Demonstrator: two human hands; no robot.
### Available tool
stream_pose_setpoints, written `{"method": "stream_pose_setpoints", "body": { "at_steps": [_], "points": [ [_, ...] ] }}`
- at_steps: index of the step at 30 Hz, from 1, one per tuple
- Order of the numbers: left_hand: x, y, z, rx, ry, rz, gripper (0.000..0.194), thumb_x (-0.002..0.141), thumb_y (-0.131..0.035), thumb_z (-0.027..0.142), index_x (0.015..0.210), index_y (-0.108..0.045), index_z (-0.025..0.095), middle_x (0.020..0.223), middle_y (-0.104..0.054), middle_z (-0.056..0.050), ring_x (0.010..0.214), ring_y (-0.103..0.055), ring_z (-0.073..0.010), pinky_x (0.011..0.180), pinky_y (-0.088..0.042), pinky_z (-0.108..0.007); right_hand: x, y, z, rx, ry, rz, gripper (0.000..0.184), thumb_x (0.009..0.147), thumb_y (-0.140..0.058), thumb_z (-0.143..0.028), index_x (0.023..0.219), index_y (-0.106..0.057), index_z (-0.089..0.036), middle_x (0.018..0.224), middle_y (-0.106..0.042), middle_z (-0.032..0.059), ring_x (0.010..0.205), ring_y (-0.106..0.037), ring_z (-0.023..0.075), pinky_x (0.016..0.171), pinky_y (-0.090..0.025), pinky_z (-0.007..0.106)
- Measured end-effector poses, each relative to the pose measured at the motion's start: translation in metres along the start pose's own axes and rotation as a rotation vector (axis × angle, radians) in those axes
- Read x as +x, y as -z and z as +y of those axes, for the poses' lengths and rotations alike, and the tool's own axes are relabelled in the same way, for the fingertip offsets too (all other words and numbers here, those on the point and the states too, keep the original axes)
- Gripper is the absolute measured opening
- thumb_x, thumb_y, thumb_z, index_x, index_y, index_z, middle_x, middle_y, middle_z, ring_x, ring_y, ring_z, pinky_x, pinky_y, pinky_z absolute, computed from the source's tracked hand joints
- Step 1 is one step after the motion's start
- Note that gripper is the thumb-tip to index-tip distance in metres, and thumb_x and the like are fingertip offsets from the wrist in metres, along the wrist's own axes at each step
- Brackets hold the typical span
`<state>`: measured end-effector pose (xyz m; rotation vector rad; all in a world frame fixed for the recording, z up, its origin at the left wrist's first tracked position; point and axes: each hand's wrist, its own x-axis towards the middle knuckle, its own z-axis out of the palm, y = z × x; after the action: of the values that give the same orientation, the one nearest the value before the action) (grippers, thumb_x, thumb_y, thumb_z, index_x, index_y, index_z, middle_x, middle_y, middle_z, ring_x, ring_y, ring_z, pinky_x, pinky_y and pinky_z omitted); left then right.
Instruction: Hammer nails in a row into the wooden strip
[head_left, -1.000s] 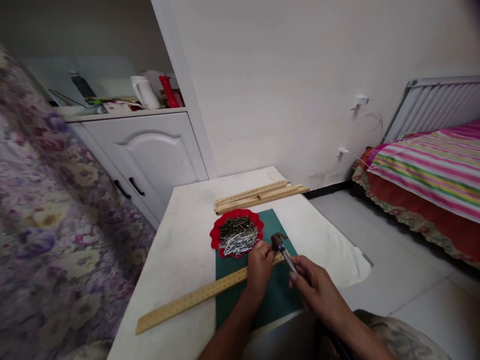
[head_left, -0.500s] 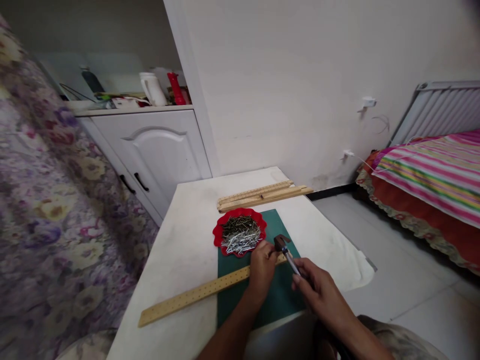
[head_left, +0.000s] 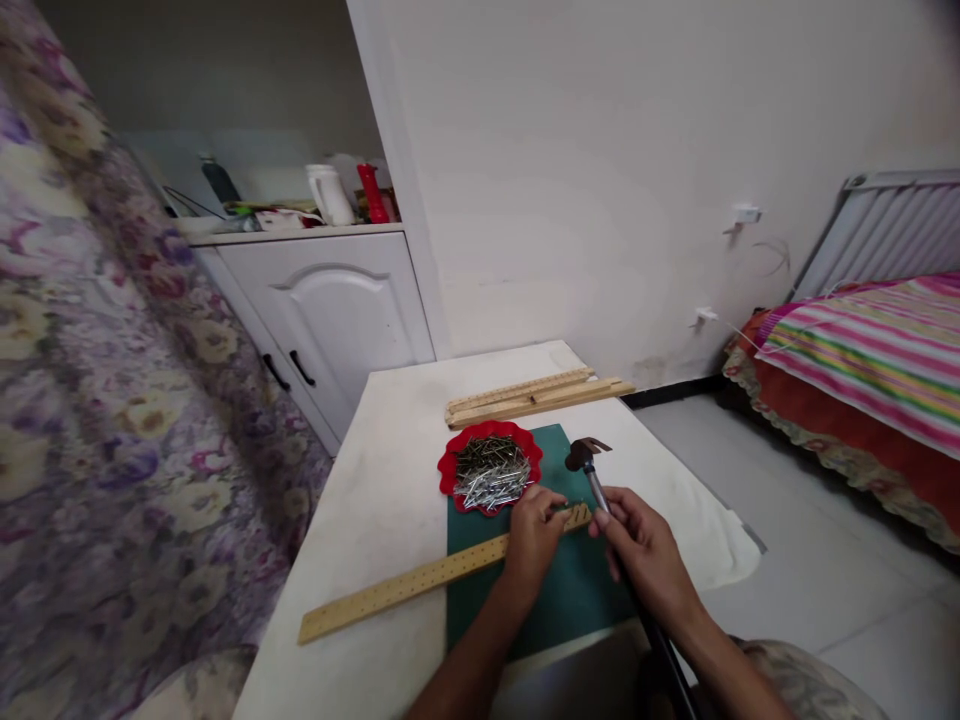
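Note:
A claw hammer [head_left: 598, 490] with a dark head, silver neck and long black handle is gripped in my right hand [head_left: 649, 550], its head raised above the wooden strip [head_left: 420, 588]. The strip has rows of small holes or nail marks and lies slantwise over a green mat [head_left: 559, 610]. My left hand [head_left: 534, 530] rests over the strip near its right end, thumb and forefinger a little apart. Small nails appear to stick up from the strip's right end, too small to make out clearly. Behind my left hand sits a red scalloped dish [head_left: 448, 465] full of nails [head_left: 495, 475].
More wooden strips [head_left: 525, 400] lie along the far side of the white table [head_left: 360, 520]. A white cabinet [head_left: 337, 320] and a flowered curtain [head_left: 150, 450] stand to the left. On the right is a bed [head_left: 885, 350] with a striped cover.
The hammer head has lifted off the strip's right end. My left thumb and forefinger have parted slightly. The whole view has shifted a little.

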<state>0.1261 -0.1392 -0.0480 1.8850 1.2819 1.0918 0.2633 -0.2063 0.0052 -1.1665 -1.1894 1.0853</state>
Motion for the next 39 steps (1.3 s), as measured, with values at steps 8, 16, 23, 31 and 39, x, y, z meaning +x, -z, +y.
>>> {"method": "stream_pose_setpoints", "body": {
  "at_steps": [8,16,23,31,39],
  "points": [
    [-0.012,0.058,-0.004,0.143,-0.052,0.091,0.014,0.081,-0.051,0.017,0.084,-0.064,0.020,0.084,-0.062,-0.003,0.077,-0.057,-0.0156,0.071,-0.044,-0.027,0.012,-0.009,-0.004,0.100,-0.014,-0.002,0.029,0.083,-0.057,-0.044,0.096,-0.053,-0.018,0.070,-0.056,-0.0033,0.035,-0.042,0.0058,0.034,-0.030,0.020],
    [0.009,0.081,-0.023,0.499,-0.012,0.141,0.009,0.082,-0.054,0.021,0.085,-0.062,0.021,0.089,-0.060,-0.003,0.085,-0.056,-0.0184,0.072,-0.040,-0.027,0.014,-0.013,0.001,0.097,-0.032,-0.009,0.035,0.079,-0.060,-0.049,0.094,-0.054,-0.019,0.069,-0.057,-0.0033,0.034,-0.043,0.0071,0.034,-0.031,0.021],
    [0.015,0.071,-0.021,0.578,0.045,0.138,0.012,0.084,-0.052,0.023,0.079,-0.062,0.022,0.084,-0.060,-0.001,0.077,-0.056,-0.0160,0.062,-0.033,-0.024,0.014,-0.011,0.000,0.100,-0.017,-0.011,0.027,0.083,-0.057,-0.042,0.095,-0.054,-0.018,0.070,-0.058,-0.0032,0.034,-0.042,0.0053,0.034,-0.030,0.019],
    [0.010,0.090,-0.003,0.176,0.034,0.241,0.020,0.084,-0.050,0.032,0.077,-0.065,0.020,0.080,-0.062,-0.002,0.076,-0.057,-0.0163,0.068,-0.042,-0.026,0.014,-0.015,-0.002,0.122,-0.023,-0.006,0.026,0.080,-0.060,-0.041,0.092,-0.055,-0.018,0.069,-0.059,-0.0035,0.033,-0.041,0.0040,0.032,-0.030,0.018],
    [-0.011,0.068,0.021,-0.420,0.265,0.089,0.022,0.074,-0.062,0.038,0.077,-0.065,0.016,0.055,-0.050,0.004,0.051,-0.042,-0.0086,0.050,-0.033,-0.020,0.014,-0.029,0.003,0.155,-0.014,0.012,0.028,0.075,-0.067,-0.035,0.094,-0.055,-0.018,0.066,-0.052,-0.0061,0.042,-0.043,0.0063,0.031,-0.035,0.016]
  ]
}}
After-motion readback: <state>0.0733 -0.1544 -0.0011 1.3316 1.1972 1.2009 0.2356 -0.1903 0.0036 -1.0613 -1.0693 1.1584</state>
